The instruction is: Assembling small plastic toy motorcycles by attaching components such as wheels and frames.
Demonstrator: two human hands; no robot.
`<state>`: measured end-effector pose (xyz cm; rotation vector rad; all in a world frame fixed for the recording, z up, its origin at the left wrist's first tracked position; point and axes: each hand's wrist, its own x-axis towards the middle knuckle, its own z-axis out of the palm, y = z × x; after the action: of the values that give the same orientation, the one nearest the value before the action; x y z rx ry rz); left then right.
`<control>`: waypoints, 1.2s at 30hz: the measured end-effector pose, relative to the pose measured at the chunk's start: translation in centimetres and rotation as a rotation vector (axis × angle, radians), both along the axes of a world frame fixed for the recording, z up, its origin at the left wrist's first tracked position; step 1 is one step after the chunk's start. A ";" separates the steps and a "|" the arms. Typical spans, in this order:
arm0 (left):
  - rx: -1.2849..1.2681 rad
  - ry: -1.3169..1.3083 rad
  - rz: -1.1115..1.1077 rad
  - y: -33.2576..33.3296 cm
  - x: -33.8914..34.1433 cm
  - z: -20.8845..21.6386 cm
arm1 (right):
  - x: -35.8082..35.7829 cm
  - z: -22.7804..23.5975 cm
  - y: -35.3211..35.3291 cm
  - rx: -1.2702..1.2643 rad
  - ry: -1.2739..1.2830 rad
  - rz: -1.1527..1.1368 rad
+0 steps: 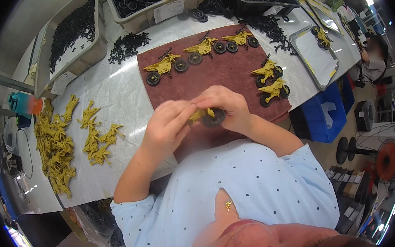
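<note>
Both my hands meet over the near edge of a dark red cloth (176, 90). Between them is a yellow toy motorcycle body (197, 115) with a black wheel (213, 117) at its right. My left hand (167, 126) pinches the yellow body, its fingers closed. My right hand (226, 103) grips the same toy by the wheel end; its fingertips touch those of the left and hide part of the toy. Beyond my hands, several yellow toy motorcycles (162, 65) with black wheels lie on the cloth, in a row at the far side and at the right (272, 88).
Yellow body parts (55, 148) are heaped at the left, with a few (97, 140) apart. Bins of black parts (73, 45) and wheels (146, 2) line the far side, near loose black pieces (126, 46). A tray (310, 59) and a blue bin (322, 116) stand right.
</note>
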<state>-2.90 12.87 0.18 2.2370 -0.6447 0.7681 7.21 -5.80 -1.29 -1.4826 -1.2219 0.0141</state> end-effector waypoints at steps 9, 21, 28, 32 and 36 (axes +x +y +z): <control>-1.196 1.033 -0.149 1.0 0.4 -1.2 | 2.1 0.6 -1.4 0.085 -0.478 0.064; -0.957 0.495 -0.067 -1.4 0.1 -2.1 | 0.9 1.3 -1.7 -0.237 0.341 -0.079; -0.885 0.439 -0.044 -1.8 -0.5 -2.3 | 0.4 0.0 -1.4 -0.120 0.288 -0.096; -0.855 0.440 0.036 -1.9 -1.1 -2.0 | -0.4 0.5 -1.2 -0.155 0.131 -0.141; -0.820 0.479 0.083 -1.8 -0.9 -1.6 | -0.7 -0.2 -1.3 -0.164 0.316 -0.150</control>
<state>-3.84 11.07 -1.39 1.5850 0.0200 0.3925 6.46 -7.06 -1.46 -1.6397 -0.8690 0.2439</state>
